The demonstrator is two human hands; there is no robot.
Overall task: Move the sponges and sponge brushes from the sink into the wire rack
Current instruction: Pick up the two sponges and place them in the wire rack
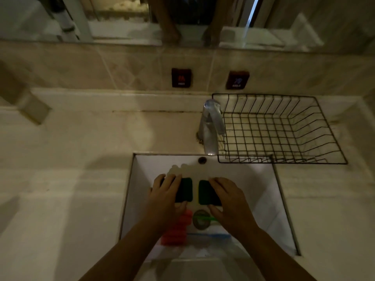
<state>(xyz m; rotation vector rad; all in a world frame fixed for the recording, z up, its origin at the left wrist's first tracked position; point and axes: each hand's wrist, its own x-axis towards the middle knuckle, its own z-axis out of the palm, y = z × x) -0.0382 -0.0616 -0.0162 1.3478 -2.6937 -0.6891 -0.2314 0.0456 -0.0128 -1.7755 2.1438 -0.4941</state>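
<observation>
Two dark green sponges lie side by side in the white sink [261, 191]. My left hand [165, 192] wraps the left sponge [185, 189], fingers over its far edge and thumb under its near edge. My right hand [228, 196] grips the right sponge [205, 192] the same way. Below my left hand lies a red ribbed sponge brush [178, 230]. A green handle [207, 218] crosses the drain, and a blue handle [209, 235] lies near the front wall. The black wire rack [280, 128] stands on the counter behind the sink's right side, with nothing in it.
A chrome faucet [211, 126] rises between the sink and the rack's left edge. HOT [181, 77] and COLD [237, 80] signs are on the tiled wall, under a mirror. Pale stone counter [71, 159] stretches to the left of the sink.
</observation>
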